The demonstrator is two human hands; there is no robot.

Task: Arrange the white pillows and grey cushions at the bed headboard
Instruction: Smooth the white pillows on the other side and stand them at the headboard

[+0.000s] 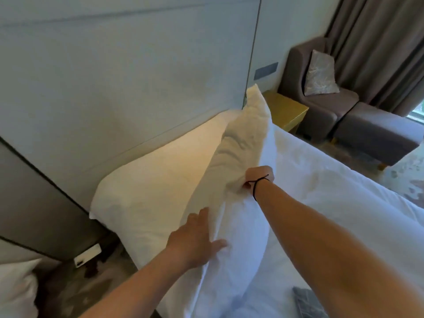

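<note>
Right hand's fingers hidden: buried in a bunched fold of the front pillow (238, 161), only wrist, thumb side and a thin black wrist cord (258, 183) visible. Front pillow's lower end cut off by the frame bottom; its far face out of sight. Grey cushion (308, 302) cropped at the frame bottom, only a corner showing, lying on the white duvet (332, 203) well out from the headboard (114, 88). White fabric (16, 288) at the lower left edge cut off and blurred, kind not clear. Small white object (87, 254) on the floor below the headboard's near end, too blurred to identify. Front pillow: white, creased, standing on edge and tilted, top corner reaching up to the headboard's far end. Right hand (258, 177) curled tight, gripping that pillow at mid-height. Left hand (195, 237) spread flat, fingers straight, pressing on the pillow's near face lower down. Back pillow (156, 182): white, smooth, warm-lit, leaning flat against the headboard, touching it, behind the front pillow. Gold nightstand (286, 111) just past the headboard's far end. Grey armchair (321, 106) beyond that, with a silvery patterned cushion (320, 73) propped on its seat, grey curtain (378, 47) behind.
</note>
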